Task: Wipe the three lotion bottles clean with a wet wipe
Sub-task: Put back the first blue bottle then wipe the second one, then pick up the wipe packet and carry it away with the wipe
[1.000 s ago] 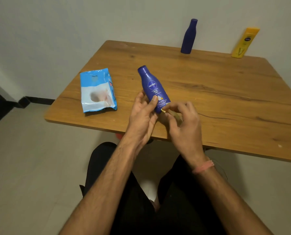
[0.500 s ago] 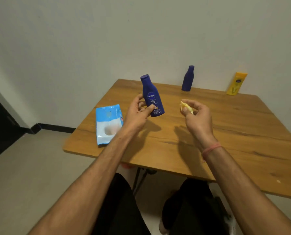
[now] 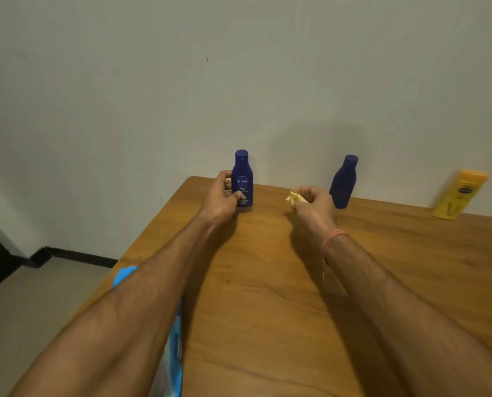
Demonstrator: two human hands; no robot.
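My left hand (image 3: 220, 197) grips a dark blue lotion bottle (image 3: 242, 176) that stands upright at the far left of the wooden table (image 3: 267, 296), near the wall. My right hand (image 3: 313, 206) pinches a small crumpled wet wipe (image 3: 295, 198), held just above the table to the right of that bottle. Behind my right hand stands a second dark blue bottle (image 3: 343, 181). A yellow lotion bottle (image 3: 459, 194) leans against the wall at the far right.
A light blue pack of wet wipes (image 3: 174, 348) lies at the table's left edge, mostly hidden under my left forearm. The wall runs right behind the bottles. Grey floor and a black skirting strip (image 3: 72, 255) lie to the left.
My left hand carried the blue bottle from in front of me to the far side of the table and stood it upright. My right hand moved forward with the wipe.
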